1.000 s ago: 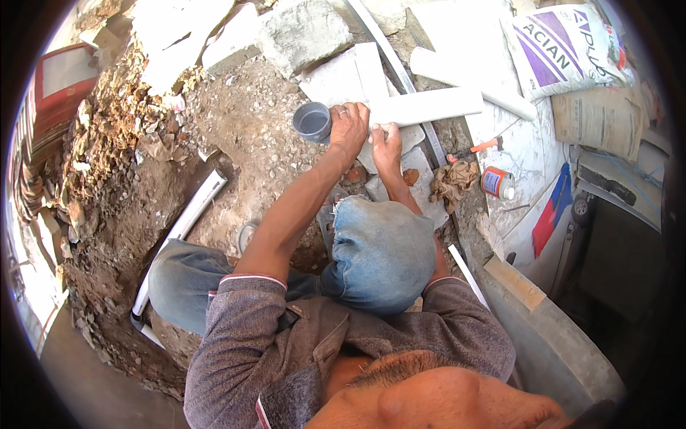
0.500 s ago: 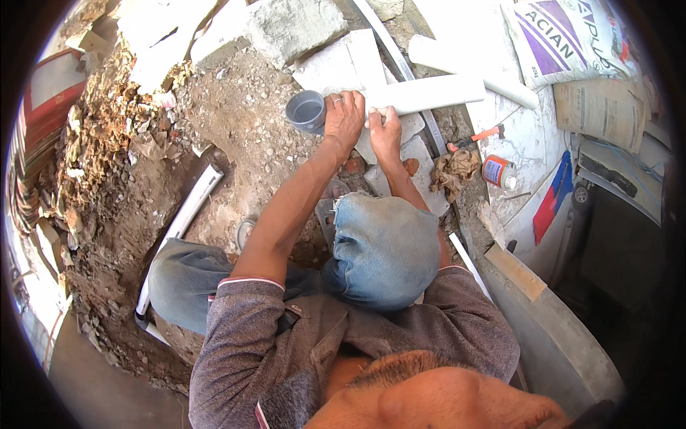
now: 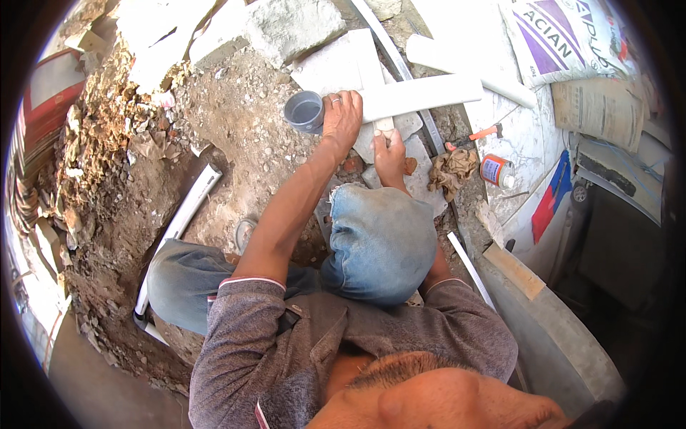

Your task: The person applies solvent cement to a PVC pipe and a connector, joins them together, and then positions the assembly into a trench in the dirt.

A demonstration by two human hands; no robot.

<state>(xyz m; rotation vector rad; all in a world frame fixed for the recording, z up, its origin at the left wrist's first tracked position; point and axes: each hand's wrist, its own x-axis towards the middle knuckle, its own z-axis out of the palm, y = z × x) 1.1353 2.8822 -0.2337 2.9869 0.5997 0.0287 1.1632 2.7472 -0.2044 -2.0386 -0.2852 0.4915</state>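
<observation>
A thick white plastic pipe [image 3: 429, 96] lies across the rubble ahead of me, its right part over a metal bar. At its left end sits a round, hollow grey pipe fitting [image 3: 304, 112]. My left hand [image 3: 343, 118] is wrapped over the pipe right beside that fitting and hides where the two meet. Just below the pipe, my right hand [image 3: 389, 157] is closed, its thumb and fingertips against the lower end of a pale flat strip [image 3: 384, 124]. Whether the strip is held or only touched is hard to see.
A second white pipe [image 3: 509, 89], an orange-handled tool [image 3: 486, 133], crumpled brown paper [image 3: 455, 174] and a labelled jar [image 3: 498, 171] lie right. White sacks [image 3: 557, 43] stand far right. Another pipe [image 3: 189, 204] runs along a trench left. A concrete block [image 3: 293, 28] sits at the back.
My right hand has come away from the pipe, moving down toward me and exposing the pale strip. The left hand stays on the pipe, which has shifted very slightly left.
</observation>
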